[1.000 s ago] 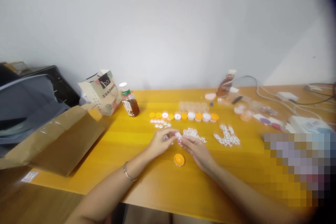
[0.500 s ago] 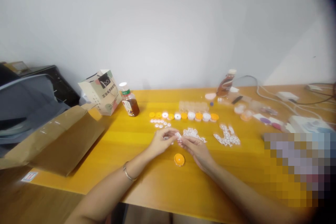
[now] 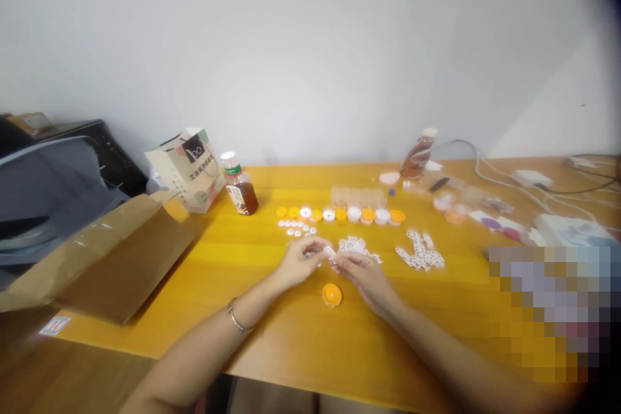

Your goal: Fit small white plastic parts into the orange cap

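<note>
left hand (image 3: 298, 263) and right hand (image 3: 361, 273) | fingers pinch one small white piece (image 3: 330, 251) just behind orange cap (image 3: 332, 295); filled caps (image 3: 339, 214) rowed farther back; white pile (image 3: 358, 246) left

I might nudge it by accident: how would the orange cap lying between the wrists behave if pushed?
The orange cap looks small and low, so probably light; it would likely slide on the smooth yellow table rather than tip. It lies flat, so rolling seems unlikely unless flipped on edge. Both hands sit close beside it.
</note>
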